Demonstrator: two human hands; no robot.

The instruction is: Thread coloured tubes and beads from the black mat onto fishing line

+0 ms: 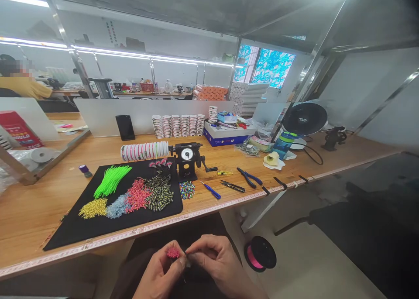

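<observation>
My left hand (162,270) is closed around a small pink bundle (173,252), whose rounded top shows between thumb and forefinger. Close beside it, my right hand (218,262) pinches thumb and forefinger together at something small and dark near the left fingertips, too small to name. Both hands are held over my dark lap, below the table's front edge. On the black mat (68,229) lie green strands (111,180), yellow pieces (93,208), blue-grey pieces (117,206), red pieces (137,195) and dark patterned beads (160,194).
A black winding machine (186,159) holds a row of white spools (145,150). Right of it lie a blue pen-like tool (211,190), tweezers (232,186) and pliers (249,177). A pink-wound reel (260,254) sits below the table. A person (22,83) sits far left.
</observation>
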